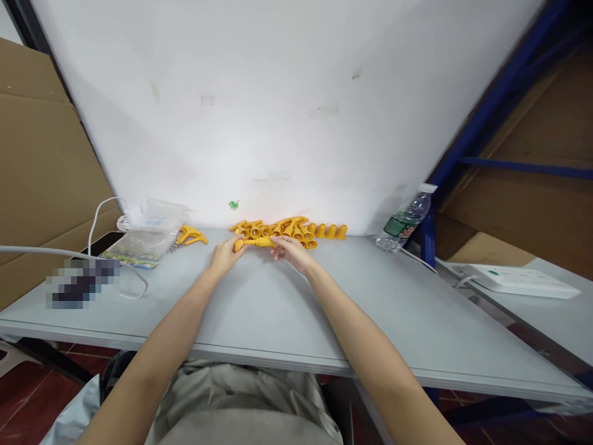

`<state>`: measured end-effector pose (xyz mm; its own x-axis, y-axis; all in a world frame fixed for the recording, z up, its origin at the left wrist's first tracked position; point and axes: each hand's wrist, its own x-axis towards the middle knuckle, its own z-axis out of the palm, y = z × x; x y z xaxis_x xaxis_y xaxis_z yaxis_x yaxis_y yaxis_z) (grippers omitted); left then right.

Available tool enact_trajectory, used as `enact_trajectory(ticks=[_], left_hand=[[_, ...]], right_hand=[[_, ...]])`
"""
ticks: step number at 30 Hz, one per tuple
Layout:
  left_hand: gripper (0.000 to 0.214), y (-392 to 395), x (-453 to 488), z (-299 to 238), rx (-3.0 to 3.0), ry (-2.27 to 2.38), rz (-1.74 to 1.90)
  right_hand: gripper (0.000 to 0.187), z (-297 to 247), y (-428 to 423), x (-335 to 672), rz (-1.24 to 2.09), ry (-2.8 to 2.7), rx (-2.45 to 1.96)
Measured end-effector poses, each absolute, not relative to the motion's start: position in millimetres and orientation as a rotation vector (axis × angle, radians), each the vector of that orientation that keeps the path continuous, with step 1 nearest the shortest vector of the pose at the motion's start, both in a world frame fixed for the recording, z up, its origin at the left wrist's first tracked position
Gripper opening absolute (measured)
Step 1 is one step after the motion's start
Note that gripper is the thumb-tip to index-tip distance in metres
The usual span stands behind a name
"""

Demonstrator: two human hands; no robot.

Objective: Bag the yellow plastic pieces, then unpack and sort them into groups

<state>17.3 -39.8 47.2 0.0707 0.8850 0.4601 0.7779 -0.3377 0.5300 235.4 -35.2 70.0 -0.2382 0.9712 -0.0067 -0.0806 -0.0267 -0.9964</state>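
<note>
The left hand (225,254) has its fingertips closed around the left end of a slim yellow piece (258,242), and the right hand (291,252) pinches the other end between thumb and fingers. The piece lies level, spanning the gap between the two hands; the fingers hide its ends, so whether it is one part or two joined is hard to say. Just beyond the fingertips, yellow cups (255,233) lie on their sides, mouths toward the person, with yellow handles (294,221) heaped among and behind them. Past the right fingers, a short row of upright cups (330,231) stands mouth down. Left of the left fingers lie loose T-shaped handles (193,236), then a clear plastic bag (151,241). Well to the right of the right fingers, a labelled bottle (405,219) leans, and farther out sits a white power strip (521,280).
</note>
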Motion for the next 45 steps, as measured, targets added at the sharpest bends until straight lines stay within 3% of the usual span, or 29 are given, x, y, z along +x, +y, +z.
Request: enact_trajectory(ticks=[8,13,15,21,29,32,38,45], left_hand=[[0.031,-39,16,45,2.189,1.706,1.119],[0.054,-39,13,43,2.143,1.549,1.288],[0.056,-39,14,42,2.114,1.519,1.331],[0.025,-39,22,36,2.169,1.614,1.096],[0.025,-41,26,32,2.252,1.541,0.92],[0.026,-42,25,34,2.247,1.541,0.906],[0.025,-44,26,38,2.25,1.518,0.894],[0.025,-44,27,35,2.245,1.515,0.874]], right_hand=[[0.027,68,-36,232,1.52,-1.219,-0.943],[0.037,65,-29,232,1.501,-1.048,-0.728],[0.042,67,-25,236,1.386,-0.999,-0.698],[0.046,78,-8,250,0.834,-1.025,-0.631],[0.033,61,30,238,0.238,-1.653,-0.991],[0.038,54,34,229,0.043,-1.951,-1.174],[0.05,46,27,226,-0.123,-2.051,-1.406],[0.05,50,56,303,-0.087,-1.604,-1.492]])
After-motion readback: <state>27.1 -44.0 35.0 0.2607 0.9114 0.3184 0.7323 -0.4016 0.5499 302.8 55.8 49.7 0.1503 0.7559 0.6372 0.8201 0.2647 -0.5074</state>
